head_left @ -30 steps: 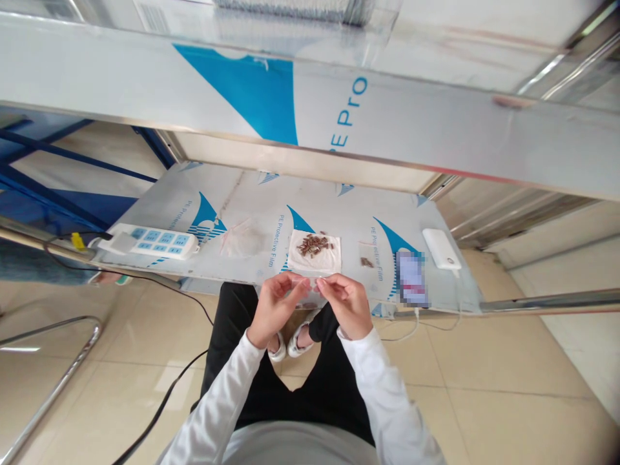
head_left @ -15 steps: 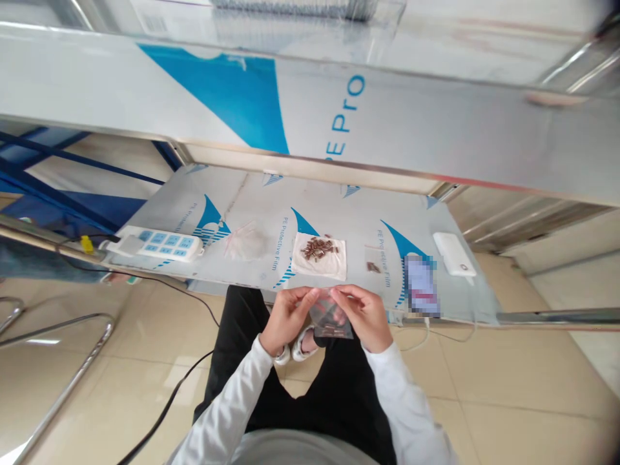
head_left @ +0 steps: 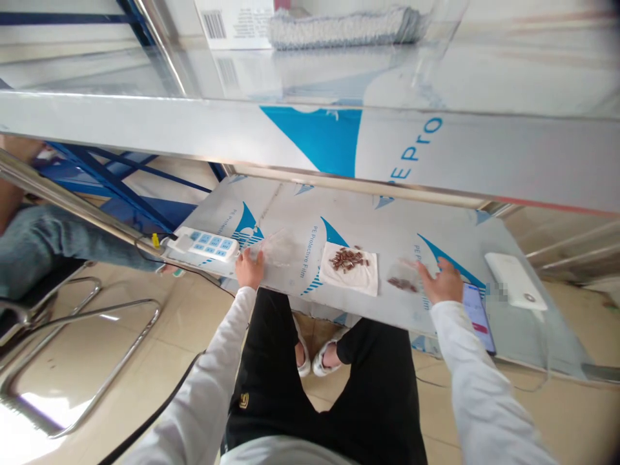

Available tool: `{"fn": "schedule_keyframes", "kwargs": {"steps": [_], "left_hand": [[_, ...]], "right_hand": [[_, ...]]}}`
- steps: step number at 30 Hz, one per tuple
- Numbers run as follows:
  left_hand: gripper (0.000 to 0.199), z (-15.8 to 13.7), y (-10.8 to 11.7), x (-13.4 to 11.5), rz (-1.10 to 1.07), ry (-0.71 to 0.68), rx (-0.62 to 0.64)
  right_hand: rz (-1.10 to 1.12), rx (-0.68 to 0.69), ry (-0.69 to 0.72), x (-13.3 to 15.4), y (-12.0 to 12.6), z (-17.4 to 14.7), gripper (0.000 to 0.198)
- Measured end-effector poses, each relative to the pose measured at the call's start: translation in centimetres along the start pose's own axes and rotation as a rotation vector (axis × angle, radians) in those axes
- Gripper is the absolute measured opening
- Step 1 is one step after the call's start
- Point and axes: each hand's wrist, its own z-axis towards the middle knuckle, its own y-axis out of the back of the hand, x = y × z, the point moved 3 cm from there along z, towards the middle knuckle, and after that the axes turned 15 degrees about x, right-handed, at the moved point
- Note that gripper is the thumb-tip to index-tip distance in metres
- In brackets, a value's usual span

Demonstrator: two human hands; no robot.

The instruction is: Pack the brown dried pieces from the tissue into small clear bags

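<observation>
My left hand (head_left: 249, 269) is at the shelf's front edge, thumb and index finger apart, beside a pile of clear plastic bags (head_left: 278, 248). Whether its fingertips touch the bags I cannot tell. My right hand (head_left: 442, 282) hovers with thumb and fingers spread, just right of a small clear bag of brown pieces (head_left: 402, 283). That bag is blurred and lies on the film-covered shelf (head_left: 295, 210). Between my hands, a heap of small brown cylindrical pieces (head_left: 347, 259) rests on a white cloth or paper (head_left: 356, 282).
A power strip (head_left: 208, 244) lies left of the bags. A phone (head_left: 478, 318) and a white power bank (head_left: 516, 282) with a cable are at the right. Above runs an upper shelf (head_left: 217, 132). Another person's leg (head_left: 72, 236) shows at far left, near a metal-framed chair (head_left: 145, 332).
My hands held a clear bag of brown pieces together over my lap. They have parted: the left went to the plastic bags, the right to the shelf's right side, where the bagged pieces lie.
</observation>
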Motion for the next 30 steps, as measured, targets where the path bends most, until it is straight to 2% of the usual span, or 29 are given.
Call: {"fn": "schedule_keyframes", "kwargs": {"steps": [3,6,10,13,17,22,26,30], "left_hand": [[0.026,1.5,-0.1,0.6,0.053,-0.003,0.000],[0.015,1.3,-0.2,0.2,0.077,-0.044,0.020],[0.017,-1.1,0.6,-1.5,0.062,-0.112,0.004],[0.022,-3.7,0.9,-3.0,0.021,-0.167,-0.047],[0.020,-4.7,-1.1,-3.4,-0.189,-0.105,-0.007],[0.021,-2.0,-3.7,-1.2,-0.318,0.029,0.087],[0.032,-0.3,-3.5,0.1,-0.406,0.092,0.125],[0.038,-0.2,-2.2,0.3,-0.438,0.094,0.093]], "right_hand": [[-0.003,-0.054,0.112,0.5,-0.5,-2.4,0.063],[0.113,0.016,0.208,2.9,-1.5,-6.6,0.052],[0.264,0.141,0.307,8.4,-3.3,-11.8,0.036],[0.408,0.280,0.380,13.1,-5.1,-14.0,0.024],[0.492,0.407,0.409,17.3,-8.2,-14.6,0.022],[0.477,0.502,0.371,17.5,-10.8,-14.9,0.023],[0.323,0.595,0.341,17.3,-12.9,-15.3,0.022],[0.211,0.636,0.374,19.3,-15.7,-14.6,0.027]]}}
